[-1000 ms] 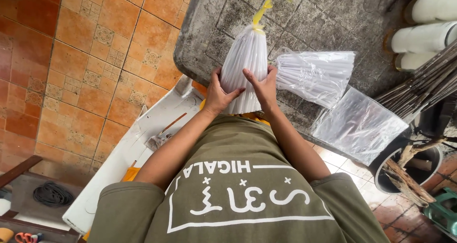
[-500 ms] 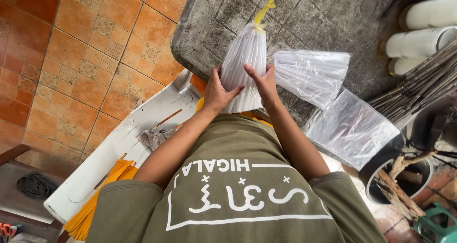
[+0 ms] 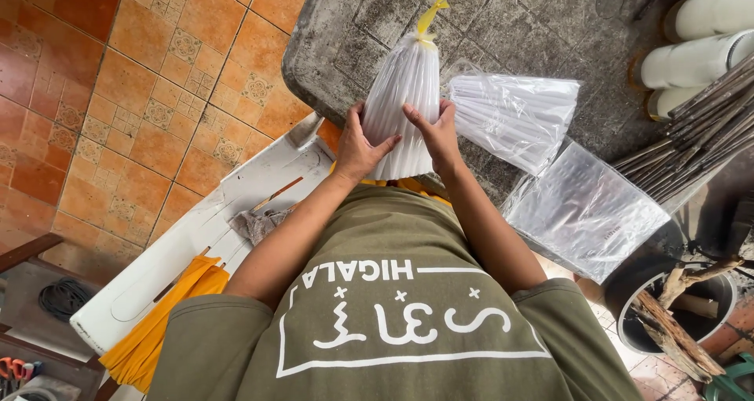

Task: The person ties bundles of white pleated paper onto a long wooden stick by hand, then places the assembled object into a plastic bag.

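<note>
Between both hands: one tapered bundle of white sticks in a clear bag, standing on its wide end at the near edge of a grey stone slab, narrow end pointing away, tied off with a yellow strip.

Left hand: pressed flat against the left flank of the bundle, fingers spread and curled round it, thumb reaching across the front.

Right hand: clasping the right flank, fingers wrapped over the plastic, thumb towards the left hand.

Just right of the right hand: a second clear bag of white sticks, lying on its side on the slab.

Further right and nearer the body: a flat stack of empty clear bags, overhanging the slab edge.

Far right, well apart from the hands: dark thin rods, white cylinders, a black pot with dry wood pieces.

Left of and below the left hand: a long white tray holding a grey rag; a yellow stick bundle beside the left forearm.

Under all: orange patterned floor tiles.
</note>
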